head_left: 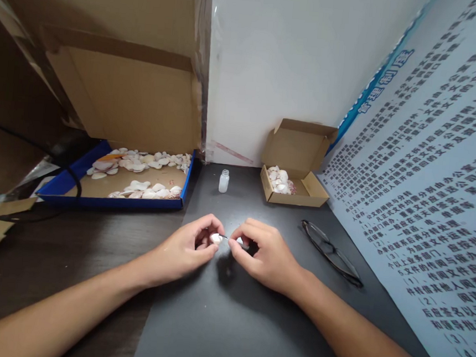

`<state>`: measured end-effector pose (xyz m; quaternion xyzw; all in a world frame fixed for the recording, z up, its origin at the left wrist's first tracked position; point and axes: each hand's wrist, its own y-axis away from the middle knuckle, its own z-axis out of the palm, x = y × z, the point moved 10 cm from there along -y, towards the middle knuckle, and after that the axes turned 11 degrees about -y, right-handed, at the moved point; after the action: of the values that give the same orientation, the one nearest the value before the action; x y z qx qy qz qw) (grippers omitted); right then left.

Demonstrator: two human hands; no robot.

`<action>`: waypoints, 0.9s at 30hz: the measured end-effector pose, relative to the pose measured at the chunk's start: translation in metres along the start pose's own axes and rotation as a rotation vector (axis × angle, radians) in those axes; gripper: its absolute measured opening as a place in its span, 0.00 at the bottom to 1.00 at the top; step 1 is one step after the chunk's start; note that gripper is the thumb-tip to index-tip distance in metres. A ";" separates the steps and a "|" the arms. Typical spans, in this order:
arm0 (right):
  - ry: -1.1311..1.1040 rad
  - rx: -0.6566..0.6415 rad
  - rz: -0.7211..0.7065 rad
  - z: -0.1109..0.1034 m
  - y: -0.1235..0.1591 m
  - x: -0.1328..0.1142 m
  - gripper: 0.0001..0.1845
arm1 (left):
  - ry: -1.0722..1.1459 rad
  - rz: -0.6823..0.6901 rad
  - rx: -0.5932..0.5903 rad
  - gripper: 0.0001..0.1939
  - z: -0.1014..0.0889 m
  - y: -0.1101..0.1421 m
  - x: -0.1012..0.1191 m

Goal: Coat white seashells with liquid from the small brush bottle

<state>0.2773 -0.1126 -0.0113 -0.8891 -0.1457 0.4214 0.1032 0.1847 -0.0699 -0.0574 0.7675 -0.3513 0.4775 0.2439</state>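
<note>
My left hand (190, 246) is closed, pinching a small white seashell (215, 238) between thumb and fingers. Opposite it, my right hand (260, 252) grips a thin brush (224, 237), whose dark tip reaches to the shell's edge. Part of the brush's handle is hidden by my fingers. Both hands are held just above a dark grey mat (209, 320). Beyond them stands a small open bottle (223, 183) with whitish contents.
At the left, a blue-rimmed box (185, 188) holds many seashells, with a black cable (77, 178) looping before it. A small cardboard box (303, 200) with more shells sits back right. Glasses (331, 253) lie at the right, beside a printed board (429, 178).
</note>
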 end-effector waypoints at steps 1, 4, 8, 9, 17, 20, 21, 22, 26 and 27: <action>-0.009 -0.017 -0.019 0.002 0.000 -0.003 0.07 | 0.000 0.002 0.001 0.07 0.000 0.000 0.000; -0.020 -0.071 -0.045 0.009 0.003 -0.007 0.07 | -0.015 0.017 0.005 0.05 0.001 0.001 0.001; -0.014 -0.112 0.004 0.015 0.003 -0.002 0.08 | -0.063 0.015 0.015 0.05 0.001 0.002 0.002; -0.011 -0.113 0.018 0.015 0.003 0.000 0.09 | -0.076 0.011 0.019 0.05 0.001 0.002 0.001; 0.016 -0.032 0.111 0.004 0.000 0.008 0.09 | -0.157 0.017 0.074 0.05 -0.006 0.000 0.003; 0.021 -0.017 0.143 0.002 0.000 0.012 0.09 | -0.133 0.009 0.091 0.07 -0.008 0.000 0.002; 0.021 -0.014 0.146 0.001 -0.001 0.013 0.09 | -0.120 0.004 0.094 0.08 -0.009 0.000 0.001; 0.020 -0.012 0.145 0.001 -0.001 0.013 0.09 | -0.108 -0.002 0.096 0.08 -0.009 0.000 0.001; 0.015 0.035 0.121 -0.005 -0.001 0.010 0.09 | -0.086 -0.008 0.099 0.10 -0.010 0.001 0.002; 0.012 0.046 0.114 -0.006 -0.001 0.009 0.09 | -0.086 -0.005 0.101 0.10 -0.011 0.001 0.003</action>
<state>0.2878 -0.1086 -0.0136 -0.8958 -0.0842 0.4247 0.1004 0.1784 -0.0640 -0.0499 0.7996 -0.3348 0.4605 0.1910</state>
